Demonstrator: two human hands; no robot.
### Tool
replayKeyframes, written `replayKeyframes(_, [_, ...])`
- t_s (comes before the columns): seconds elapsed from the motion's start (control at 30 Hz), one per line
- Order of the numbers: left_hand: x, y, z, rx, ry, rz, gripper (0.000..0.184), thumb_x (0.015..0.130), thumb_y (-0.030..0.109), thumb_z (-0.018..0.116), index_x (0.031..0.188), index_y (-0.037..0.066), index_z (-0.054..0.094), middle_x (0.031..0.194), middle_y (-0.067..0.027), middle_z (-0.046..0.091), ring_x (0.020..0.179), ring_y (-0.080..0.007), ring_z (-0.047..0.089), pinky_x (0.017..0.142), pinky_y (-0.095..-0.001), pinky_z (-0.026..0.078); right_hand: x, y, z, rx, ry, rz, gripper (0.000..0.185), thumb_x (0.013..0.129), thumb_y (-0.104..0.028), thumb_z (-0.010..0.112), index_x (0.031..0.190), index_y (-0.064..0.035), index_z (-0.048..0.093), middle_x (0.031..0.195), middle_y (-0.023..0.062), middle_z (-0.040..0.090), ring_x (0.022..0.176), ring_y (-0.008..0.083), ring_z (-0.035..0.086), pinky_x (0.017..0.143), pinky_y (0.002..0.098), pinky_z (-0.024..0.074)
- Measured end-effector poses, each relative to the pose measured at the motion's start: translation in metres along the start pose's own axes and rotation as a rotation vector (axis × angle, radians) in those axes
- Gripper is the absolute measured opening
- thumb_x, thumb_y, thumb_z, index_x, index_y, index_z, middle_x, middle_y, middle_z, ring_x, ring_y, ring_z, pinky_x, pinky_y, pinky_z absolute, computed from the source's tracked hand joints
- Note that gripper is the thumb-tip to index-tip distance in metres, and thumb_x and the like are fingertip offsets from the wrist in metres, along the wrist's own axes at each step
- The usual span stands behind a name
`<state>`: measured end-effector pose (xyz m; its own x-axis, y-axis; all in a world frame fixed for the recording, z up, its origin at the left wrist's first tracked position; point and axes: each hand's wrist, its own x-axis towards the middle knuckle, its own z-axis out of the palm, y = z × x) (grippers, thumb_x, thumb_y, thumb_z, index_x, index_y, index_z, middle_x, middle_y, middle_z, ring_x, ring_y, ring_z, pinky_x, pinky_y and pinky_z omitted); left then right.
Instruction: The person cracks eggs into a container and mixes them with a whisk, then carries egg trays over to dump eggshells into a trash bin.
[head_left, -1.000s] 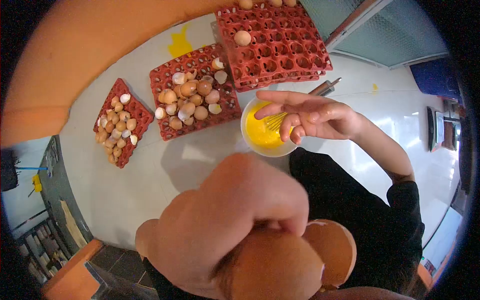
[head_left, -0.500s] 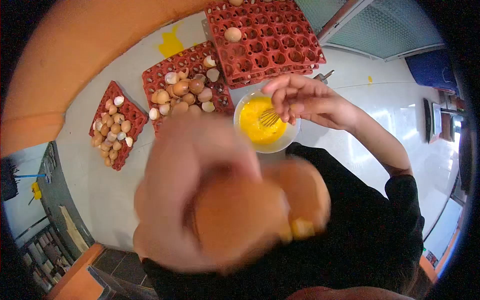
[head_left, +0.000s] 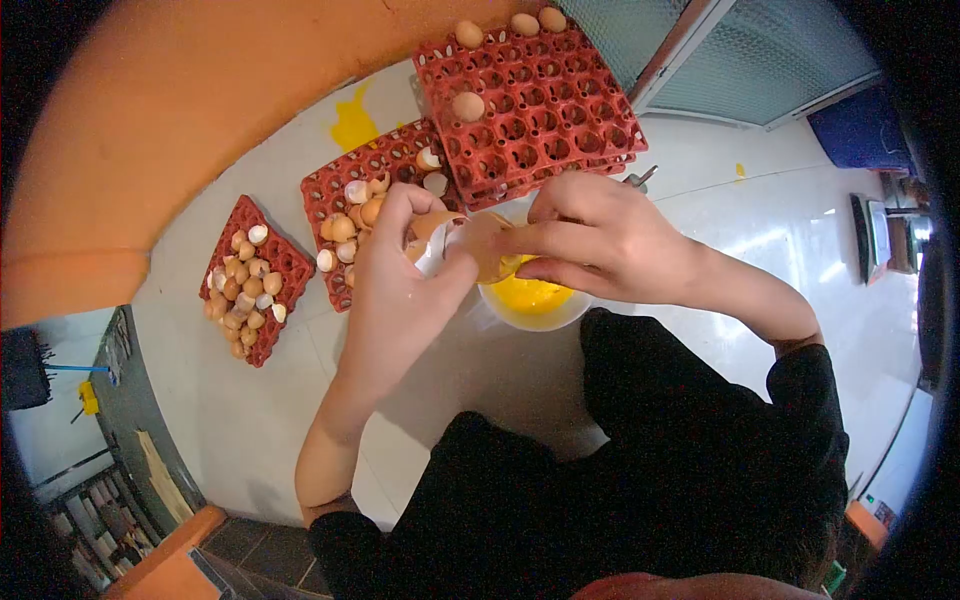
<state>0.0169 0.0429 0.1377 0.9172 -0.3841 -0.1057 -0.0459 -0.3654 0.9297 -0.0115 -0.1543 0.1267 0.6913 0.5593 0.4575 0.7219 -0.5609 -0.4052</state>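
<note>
1. Head view: the left hand (head_left: 405, 290) grasps a cracked eggshell (head_left: 430, 245) between thumb and fingers.
2. Fingers of the right hand (head_left: 610, 240) touch its brown piece; whether they grip, I cannot tell.
3. The shell is above the edge of a bowl (head_left: 545, 320) of yellow egg, near red trays (head_left: 540, 95).

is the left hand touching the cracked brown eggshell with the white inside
Touching. The head view shows the left hand gripping the cracked brown eggshell, its curled fingers lying against the shell's outside.
</note>
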Motion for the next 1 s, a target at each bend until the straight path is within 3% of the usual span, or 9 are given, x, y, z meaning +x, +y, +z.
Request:
replayKeyframes(0.13, [-0.002, 0.004, 0.003, 0.115, 0.075, 0.113, 0.021, 0.069, 0.002, 0.053, 0.085, 0.004, 0.041, 0.07, -0.0084, 0.051, 0.064, -0.0141, 0.052, 0.058, -0.0304, 0.043, 0.0, 0.008, 0.007, 0.015, 0.091, -0.111, 0.022, 0.064, -0.011, 0.066, 0.085, -0.0079, 0.061, 0.073, 0.0047, 0.048, 0.066, 0.0185, 0.05, 0.054, 0.0283, 0.041])
replayKeyframes(0.33, [-0.009, 0.012, 0.006, 0.363, 0.166, 0.365, 0.029, 0.065, 0.003, 0.061, 0.087, 0.006, 0.042, 0.072, -0.0115, 0.054, 0.064, -0.0262, 0.058, 0.053, -0.0323, 0.045, -0.006, 0.02, 0.011, -0.013, 0.187, -0.243, 0.023, 0.062, -0.008, 0.068, 0.083, -0.0058, 0.06, 0.073, 0.0039, 0.048, 0.059, 0.0175, 0.048, 0.049, 0.0274, 0.0383])
replayKeyframes(0.43, [-0.012, 0.009, 0.006, 0.381, 0.165, 0.415, 0.035, 0.062, 0.004, 0.065, 0.088, 0.007, 0.042, 0.071, -0.0097, 0.055, 0.063, -0.0269, 0.059, 0.05, -0.033, 0.045, -0.006, 0.023, 0.012, -0.011, 0.216, -0.275, 0.022, 0.063, -0.008, 0.069, 0.082, -0.0055, 0.06, 0.073, 0.004, 0.048, 0.058, 0.0172, 0.048, 0.048, 0.0274, 0.0378])
replayKeyframes(0.53, [-0.019, 0.017, 0.005, 0.441, 0.121, 0.302, 0.029, 0.065, -0.001, 0.058, 0.089, 0.005, 0.042, 0.081, -0.0074, 0.051, 0.077, -0.0155, 0.054, 0.071, -0.0283, 0.043, -0.01, 0.026, 0.016, 0.038, 0.311, -0.287, 0.021, 0.064, -0.009, 0.069, 0.083, -0.0064, 0.06, 0.074, 0.0044, 0.049, 0.058, 0.0168, 0.047, 0.047, 0.0274, 0.0376])
replayKeyframes(0.77, [-0.019, 0.013, 0.0, 0.533, 0.212, 0.459, 0.031, 0.064, -0.001, 0.06, 0.089, 0.006, 0.043, 0.079, -0.0072, 0.052, 0.072, -0.0162, 0.056, 0.066, -0.028, 0.045, -0.001, -0.035, -0.021, 0.298, 0.39, -0.429, 0.004, 0.068, -0.011, 0.066, 0.072, -0.0111, 0.063, 0.074, 0.0027, 0.054, 0.058, 0.0125, 0.046, 0.046, 0.0228, 0.0344])
replayKeyframes(0.83, [-0.01, 0.006, 0.0, 0.459, 0.294, 0.434, 0.03, 0.064, 0.002, 0.062, 0.088, 0.007, 0.044, 0.073, -0.0085, 0.054, 0.065, -0.0183, 0.059, 0.058, -0.0288, 0.046, 0.004, -0.064, -0.04, 0.443, 0.316, -0.321, 0.003, 0.069, -0.013, 0.063, 0.072, -0.0112, 0.064, 0.074, 0.0002, 0.055, 0.059, 0.011, 0.045, 0.046, 0.0218, 0.0331])
replayKeyframes(0.9, [-0.005, 0.004, -0.002, 0.338, 0.292, 0.245, 0.026, 0.067, 0.002, 0.059, 0.088, 0.006, 0.044, 0.074, -0.0099, 0.054, 0.067, -0.0171, 0.057, 0.061, -0.0278, 0.045, 0.01, -0.074, -0.038, 0.448, 0.443, -0.335, 0.009, 0.066, -0.013, 0.062, 0.073, -0.0087, 0.063, 0.073, 0.0011, 0.055, 0.058, 0.0113, 0.045, 0.045, 0.0221, 0.0338])
replayKeyframes(0.93, [-0.003, 0.003, -0.004, 0.285, 0.296, 0.149, 0.024, 0.068, 0.001, 0.057, 0.088, 0.005, 0.043, 0.074, -0.0105, 0.053, 0.067, -0.0165, 0.057, 0.062, -0.0272, 0.045, 0.017, -0.077, -0.029, 0.443, 0.611, -0.359, 0.012, 0.061, -0.012, 0.061, 0.072, -0.0059, 0.063, 0.071, 0.0031, 0.054, 0.056, 0.0121, 0.046, 0.045, 0.0225, 0.0349])
replayKeyframes(1.0, [0.005, -0.005, -0.008, 0.388, 0.326, 0.175, 0.023, 0.069, 0.001, 0.055, 0.089, 0.005, 0.043, 0.075, -0.0116, 0.054, 0.068, -0.0165, 0.056, 0.063, -0.0271, 0.044, 0.017, -0.079, -0.03, 0.447, 0.615, -0.336, 0.013, 0.061, -0.012, 0.061, 0.072, -0.0064, 0.063, 0.071, 0.0028, 0.054, 0.056, 0.0119, 0.046, 0.045, 0.0224, 0.0346])
